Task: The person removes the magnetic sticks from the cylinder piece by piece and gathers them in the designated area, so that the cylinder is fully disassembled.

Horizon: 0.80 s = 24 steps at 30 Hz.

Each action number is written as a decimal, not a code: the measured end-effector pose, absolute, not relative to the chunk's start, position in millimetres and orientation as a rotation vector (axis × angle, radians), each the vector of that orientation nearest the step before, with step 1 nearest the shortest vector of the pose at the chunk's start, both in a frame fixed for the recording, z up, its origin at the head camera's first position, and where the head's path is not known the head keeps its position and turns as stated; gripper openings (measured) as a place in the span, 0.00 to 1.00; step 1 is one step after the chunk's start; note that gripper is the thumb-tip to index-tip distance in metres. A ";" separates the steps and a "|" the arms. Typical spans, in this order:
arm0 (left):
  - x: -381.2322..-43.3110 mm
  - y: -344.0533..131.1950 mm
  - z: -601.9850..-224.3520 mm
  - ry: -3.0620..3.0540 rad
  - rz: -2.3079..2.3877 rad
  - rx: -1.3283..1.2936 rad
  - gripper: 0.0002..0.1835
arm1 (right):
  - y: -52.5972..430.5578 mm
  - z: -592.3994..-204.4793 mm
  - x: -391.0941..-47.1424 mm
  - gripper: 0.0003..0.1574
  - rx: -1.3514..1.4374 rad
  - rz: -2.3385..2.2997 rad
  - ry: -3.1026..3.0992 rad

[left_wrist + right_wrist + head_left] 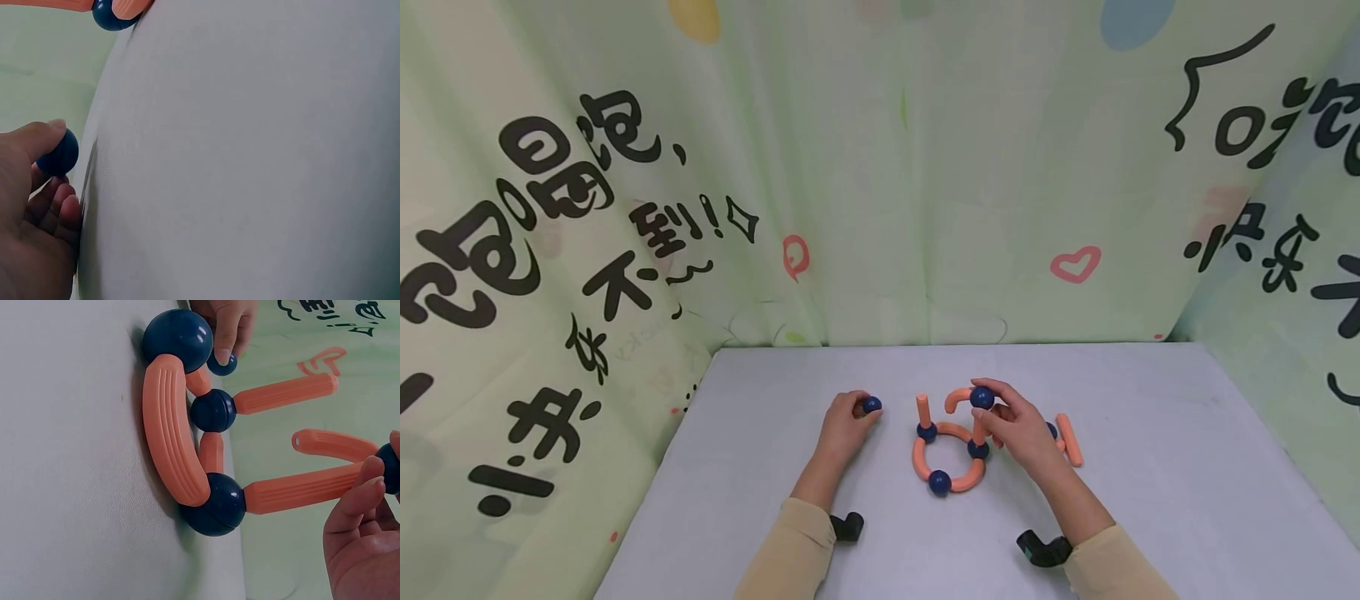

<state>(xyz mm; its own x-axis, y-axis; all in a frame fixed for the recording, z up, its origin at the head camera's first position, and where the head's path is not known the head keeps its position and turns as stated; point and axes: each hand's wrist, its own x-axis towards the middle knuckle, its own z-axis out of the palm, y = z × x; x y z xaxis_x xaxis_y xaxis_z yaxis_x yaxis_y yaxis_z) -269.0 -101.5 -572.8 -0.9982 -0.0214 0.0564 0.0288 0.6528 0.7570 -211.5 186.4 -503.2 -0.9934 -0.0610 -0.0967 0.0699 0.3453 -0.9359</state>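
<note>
My left hand (842, 431) pinches a loose blue ball (60, 153) between thumb and fingers, left of the ring. On the table lies a ring of curved orange rods (918, 460) joined by blue balls (940, 482). Two straight orange rods stand up from it: a left upright rod (923, 408) with a bare top, and a right upright rod (300, 486). My right hand (1021, 431) holds the blue ball (982, 397) at the top of the right one, with thumb and fingers around it. From that ball a curved orange rod (334, 445) reaches out, its other end free.
To the right, partly behind my right hand, lie a straight orange rod (1070, 440) and another blue ball (1052, 430). Printed curtains (925, 192) enclose the back and sides of the white table (760, 483). Each wrist carries a black camera mount (1043, 550).
</note>
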 end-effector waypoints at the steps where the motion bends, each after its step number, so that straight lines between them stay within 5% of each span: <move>1: -269.1 -101.4 -572.8 -2.809 -1.262 -0.010 0.21 | 186.3 -503.1 -211.4 0.32 0.007 -1.738 2.480; 24: -264.5 -86.7 -565.0 -2.852 -0.981 -0.058 0.23 | 185.7 -503.9 -209.9 0.32 0.011 -1.764 2.463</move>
